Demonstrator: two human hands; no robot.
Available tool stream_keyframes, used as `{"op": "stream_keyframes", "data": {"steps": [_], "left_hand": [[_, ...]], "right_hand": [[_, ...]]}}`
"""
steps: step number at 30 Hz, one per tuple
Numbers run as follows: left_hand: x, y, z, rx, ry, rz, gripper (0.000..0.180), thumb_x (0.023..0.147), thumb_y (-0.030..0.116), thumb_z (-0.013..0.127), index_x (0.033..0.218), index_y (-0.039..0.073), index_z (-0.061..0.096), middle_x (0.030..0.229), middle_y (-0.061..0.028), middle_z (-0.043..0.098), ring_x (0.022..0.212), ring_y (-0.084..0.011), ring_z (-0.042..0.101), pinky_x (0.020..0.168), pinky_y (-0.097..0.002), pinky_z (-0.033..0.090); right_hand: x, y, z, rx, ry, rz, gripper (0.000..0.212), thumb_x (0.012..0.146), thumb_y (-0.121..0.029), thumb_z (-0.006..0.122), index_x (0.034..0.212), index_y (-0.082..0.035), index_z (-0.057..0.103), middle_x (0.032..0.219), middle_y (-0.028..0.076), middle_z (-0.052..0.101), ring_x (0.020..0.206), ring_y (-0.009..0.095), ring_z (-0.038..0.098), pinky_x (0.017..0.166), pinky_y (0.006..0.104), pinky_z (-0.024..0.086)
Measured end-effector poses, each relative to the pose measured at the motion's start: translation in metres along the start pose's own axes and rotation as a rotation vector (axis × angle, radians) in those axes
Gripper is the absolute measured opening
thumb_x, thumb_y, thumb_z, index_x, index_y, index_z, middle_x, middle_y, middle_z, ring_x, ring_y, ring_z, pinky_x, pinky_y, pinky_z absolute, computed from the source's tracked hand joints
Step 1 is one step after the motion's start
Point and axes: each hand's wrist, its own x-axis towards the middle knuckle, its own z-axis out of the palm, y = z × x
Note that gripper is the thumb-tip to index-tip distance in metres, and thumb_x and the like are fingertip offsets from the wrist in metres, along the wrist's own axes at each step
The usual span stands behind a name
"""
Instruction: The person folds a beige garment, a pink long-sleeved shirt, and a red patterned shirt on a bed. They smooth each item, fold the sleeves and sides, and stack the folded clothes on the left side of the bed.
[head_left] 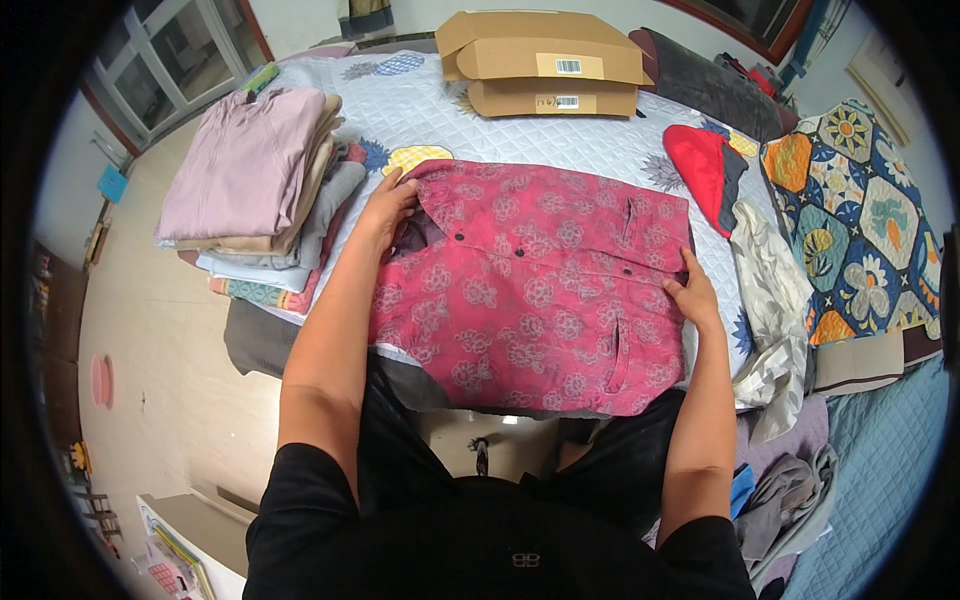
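- The person's black-clad legs are nearest, at 6 o'clock from the pink garment, with twelve pointing away from the person.
- The garment lies spread across the near edge of the bed, straight in front of the person; it carries pale flowers, dark buttons and two slit pockets, and a dark lining shows at its 10 o'clock side.
- At 4 o'clock, a heap of grey clothes lies beside a blue quilted cover.
- At 3 o'clock, the right hand holds the garment's side edge in a narrow pinch, thumb on top; how far the other fingers reach underneath is hidden.
- Just beyond that hand, also at 3, a crumpled white-and-grey cloth trails over the bed's side.
- At 10 o'clock, the left hand has its fingers curled around the garment's far corner.
- Farther out at 10 stands a stack of folded clothes, pale mauve on top.
- At 2 o'clock, a red and dark grey cloth piece rests on the white quilted bed cover.
- Between 2 and 3, a colourful patterned cloth is draped.
- Farthest, at 12, two cardboard boxes sit one above the other.
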Motion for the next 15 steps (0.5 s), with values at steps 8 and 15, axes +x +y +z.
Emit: {"op": "stream_keyframes", "data": {"steps": [8,15], "left_hand": [[-0.011,-0.001,0.024,-0.243,-0.095,-0.072,0.046,0.102,0.028,0.063,0.139,0.003,0.056,0.139,-0.0091,0.060,0.121,-0.0218,0.058,0.101,-0.0408,0.049],[-0.059,0.002,0.071,-0.127,-0.087,-0.099,0.069,0.098,0.019,0.065,0.158,0.002,0.034,0.146,-0.0149,0.055,0.125,-0.0227,0.058,0.106,-0.0384,0.047]], "right_hand": [[0.005,0.001,0.009,-0.235,0.036,0.035,0.080,0.084,-0.034,0.076,0.155,-0.019,0.043,0.158,0.015,0.044,0.146,0.035,0.040,0.117,0.0499,0.035],[0.001,-0.005,0.012,-0.296,0.051,0.077,0.080,0.085,-0.035,0.076,0.156,-0.020,0.042,0.164,0.013,0.036,0.153,0.035,0.028,0.121,0.0558,0.026]]}}
